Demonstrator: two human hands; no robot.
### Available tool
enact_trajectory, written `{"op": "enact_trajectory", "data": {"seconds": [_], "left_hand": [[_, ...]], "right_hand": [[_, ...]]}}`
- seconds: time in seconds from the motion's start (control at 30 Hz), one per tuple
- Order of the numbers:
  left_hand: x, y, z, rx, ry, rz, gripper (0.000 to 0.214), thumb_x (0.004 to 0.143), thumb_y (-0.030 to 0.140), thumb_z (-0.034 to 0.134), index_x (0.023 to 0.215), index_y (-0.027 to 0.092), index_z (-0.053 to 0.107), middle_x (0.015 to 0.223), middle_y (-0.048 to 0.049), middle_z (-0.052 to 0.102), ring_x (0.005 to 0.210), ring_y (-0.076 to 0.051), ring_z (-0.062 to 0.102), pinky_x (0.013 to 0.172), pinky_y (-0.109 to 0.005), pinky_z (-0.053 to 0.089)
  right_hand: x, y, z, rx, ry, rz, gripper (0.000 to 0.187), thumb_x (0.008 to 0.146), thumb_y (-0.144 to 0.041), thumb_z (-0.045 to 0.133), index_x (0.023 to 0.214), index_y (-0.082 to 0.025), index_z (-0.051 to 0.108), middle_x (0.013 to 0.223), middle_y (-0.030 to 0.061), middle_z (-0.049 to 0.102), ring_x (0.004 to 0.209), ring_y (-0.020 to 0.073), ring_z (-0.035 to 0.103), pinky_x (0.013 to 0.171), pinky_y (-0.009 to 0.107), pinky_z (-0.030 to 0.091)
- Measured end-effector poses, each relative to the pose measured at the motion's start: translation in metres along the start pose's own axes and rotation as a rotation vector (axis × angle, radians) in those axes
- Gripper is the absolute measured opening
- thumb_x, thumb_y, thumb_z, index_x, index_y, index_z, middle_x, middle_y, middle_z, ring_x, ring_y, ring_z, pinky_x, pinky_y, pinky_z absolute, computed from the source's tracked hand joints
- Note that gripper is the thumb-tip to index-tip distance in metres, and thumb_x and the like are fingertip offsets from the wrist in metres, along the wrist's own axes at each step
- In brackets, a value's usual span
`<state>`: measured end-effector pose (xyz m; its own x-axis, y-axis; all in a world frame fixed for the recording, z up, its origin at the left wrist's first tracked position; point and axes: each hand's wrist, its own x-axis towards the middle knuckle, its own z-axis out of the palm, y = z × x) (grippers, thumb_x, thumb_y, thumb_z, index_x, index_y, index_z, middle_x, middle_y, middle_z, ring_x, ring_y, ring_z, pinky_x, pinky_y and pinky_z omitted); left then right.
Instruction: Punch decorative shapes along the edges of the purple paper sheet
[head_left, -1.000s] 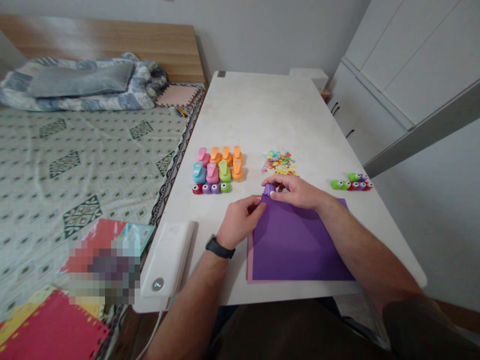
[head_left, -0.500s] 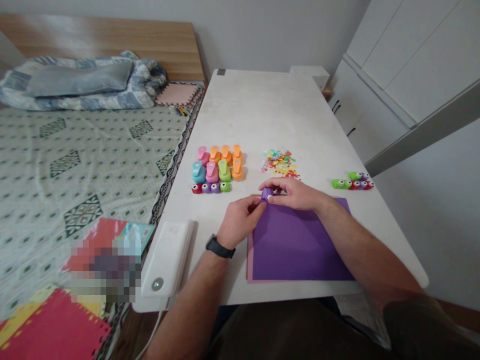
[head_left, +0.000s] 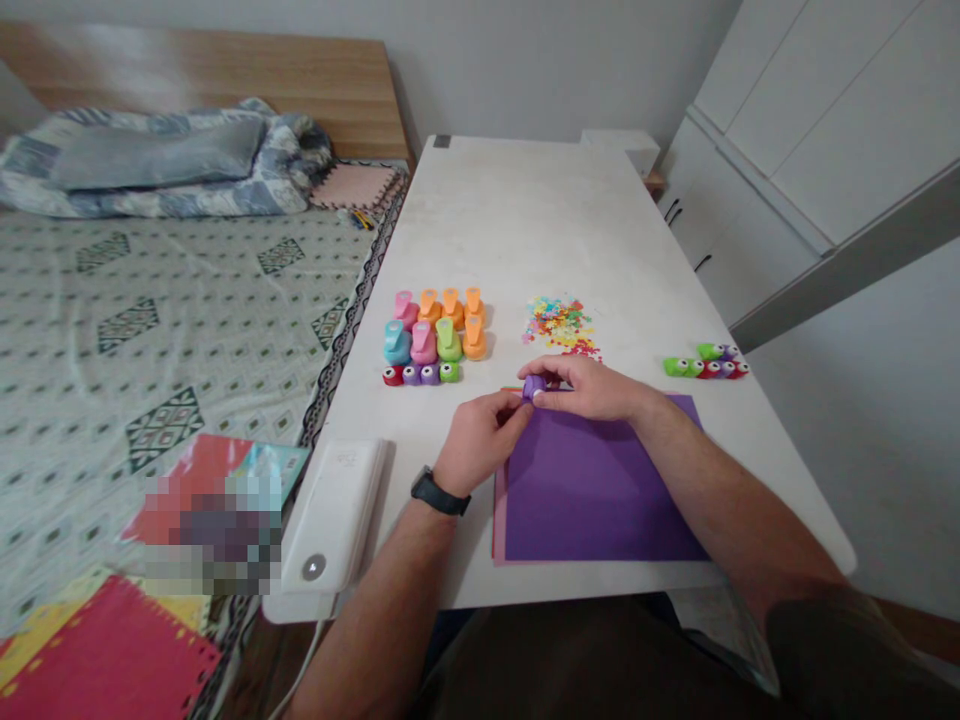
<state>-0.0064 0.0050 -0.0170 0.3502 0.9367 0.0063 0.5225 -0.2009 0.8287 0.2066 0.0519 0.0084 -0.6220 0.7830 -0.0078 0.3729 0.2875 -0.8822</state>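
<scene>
A purple paper sheet (head_left: 592,490) lies on the white table (head_left: 517,220) near its front edge, with a pink sheet under it. My right hand (head_left: 592,388) is closed on a small purple paper punch (head_left: 533,386) set at the sheet's far left corner. My left hand (head_left: 482,440) is closed in a pinch on that same corner of the sheet, just left of the punch. A black watch sits on my left wrist.
Several pastel punches (head_left: 439,328) with a row of small ones (head_left: 420,375) stand left of centre. Coloured paper cut-outs (head_left: 561,323) are piled behind my hands. More small punches (head_left: 705,363) lie at the right edge. A white power bank (head_left: 337,515) lies front left. A bed is on the left.
My right hand with the punch has slid slightly left and settled at the sheet's corner. The left hand has stayed put.
</scene>
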Motion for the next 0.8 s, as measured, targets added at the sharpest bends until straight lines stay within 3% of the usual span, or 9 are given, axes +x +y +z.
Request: {"op": "enact_trajectory", "data": {"seconds": [0.8], "left_hand": [[0.0000,0.0013,0.0001,0.010,-0.002,0.024,0.038,0.098,0.045,0.050,0.079,0.017,0.068,0.067,0.0009,0.062,0.061,-0.011,0.048,0.057,-0.023,0.031]], "right_hand": [[0.0027,-0.0009,0.0022,0.025,-0.002,0.010,0.028,0.084,-0.023,0.068,0.111,-0.016,0.068,0.093,0.0038,0.068,0.082,0.0155,0.060,0.078,0.030,0.047]]}}
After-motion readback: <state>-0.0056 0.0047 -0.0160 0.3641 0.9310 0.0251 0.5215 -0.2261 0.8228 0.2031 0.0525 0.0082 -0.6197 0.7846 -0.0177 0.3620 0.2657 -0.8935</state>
